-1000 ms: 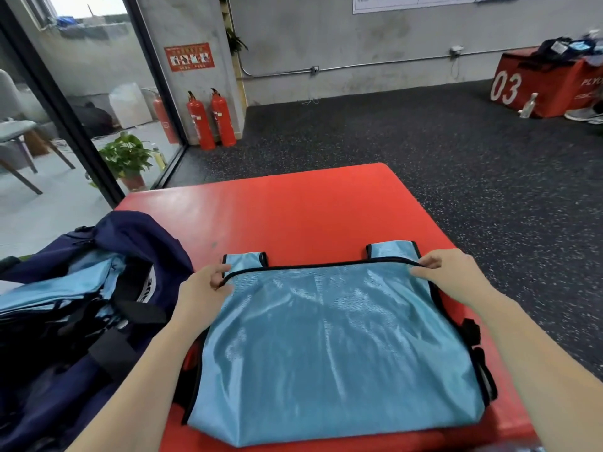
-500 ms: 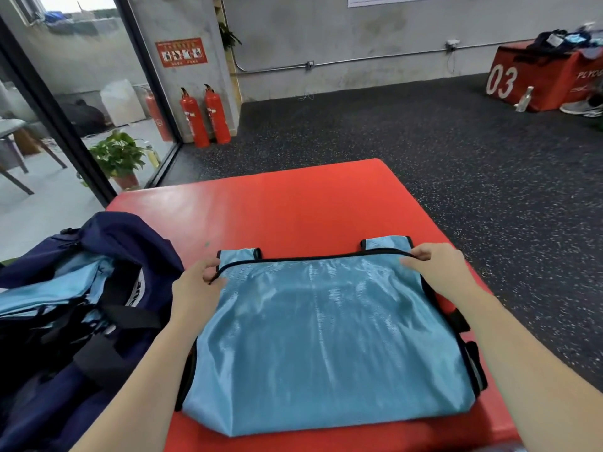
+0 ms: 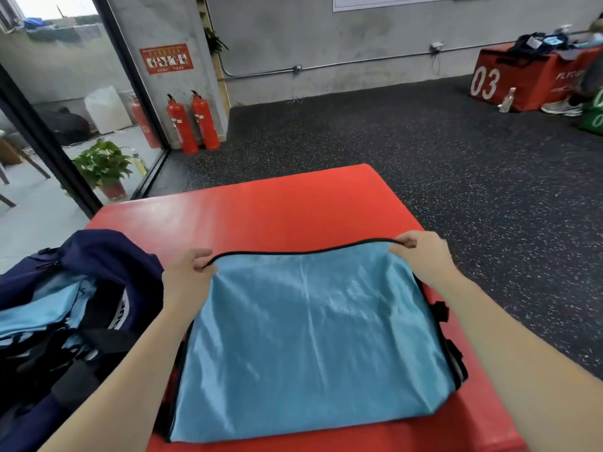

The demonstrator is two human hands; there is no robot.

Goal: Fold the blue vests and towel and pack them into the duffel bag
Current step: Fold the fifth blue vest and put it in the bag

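A light blue vest [image 3: 313, 340] with black trim lies folded on the red padded box [image 3: 280, 210]. My left hand [image 3: 189, 272] pinches its far left corner and my right hand [image 3: 421, 252] pinches its far right corner, lifting the far edge off the box. The shoulder straps are hidden. The navy duffel bag [image 3: 75, 318] stands open at the left with light blue fabric [image 3: 42, 308] inside.
Dark speckled gym floor surrounds the box. Two red fire extinguishers [image 3: 192, 122] stand by the wall, next to a glass door and a potted plant [image 3: 102, 164]. Another red box marked 03 [image 3: 522, 79] with clothes on it sits at the far right.
Both hands have raised the vest's far edge and drawn it toward me. The two shoulder straps that showed beyond the edge are out of sight now.
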